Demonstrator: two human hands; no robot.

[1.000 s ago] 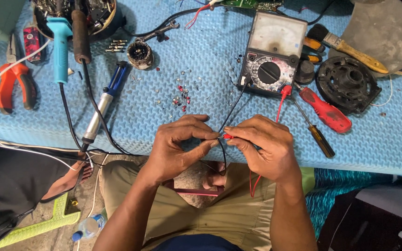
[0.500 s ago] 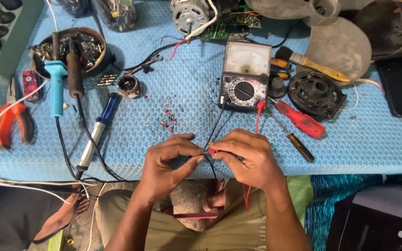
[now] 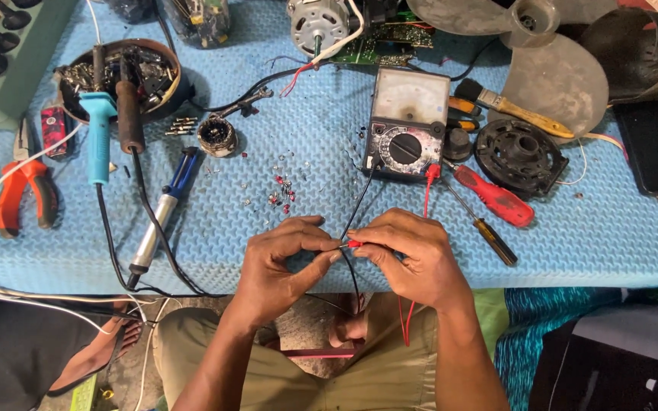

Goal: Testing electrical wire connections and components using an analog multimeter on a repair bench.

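Red-tipped metal test probe (image 3: 354,244): held at the near edge of the blue textured table mat (image 3: 283,243), pinched between the two hands, which meet over it. Left hand (image 3: 276,266): thumb and forefinger closed together at the probe's bare tip; whether a small part sits between them cannot be told. Right hand (image 3: 413,255): fingers curled shut around the red end of the probe. Thin red lead wire (image 3: 425,199) and thin black lead wire (image 3: 359,209): run from the hands up to the grey analogue multimeter with round dial (image 3: 407,125), which lies flat on the mat just beyond the hands.

Scatter of tiny red and silver components (image 3: 282,192): on the mat, near the left hand. Red-handled screwdriver (image 3: 493,196) and slim black-and-yellow screwdriver (image 3: 489,232): right of the meter. Black round ribbed motor housing (image 3: 519,156) and wooden-handled brush (image 3: 515,110): further right. Silver-and-blue desoldering pump (image 3: 163,213), turquoise-handled soldering iron (image 3: 98,141) and orange-handled pliers (image 3: 26,194): left part of the mat, well apart from the hands.
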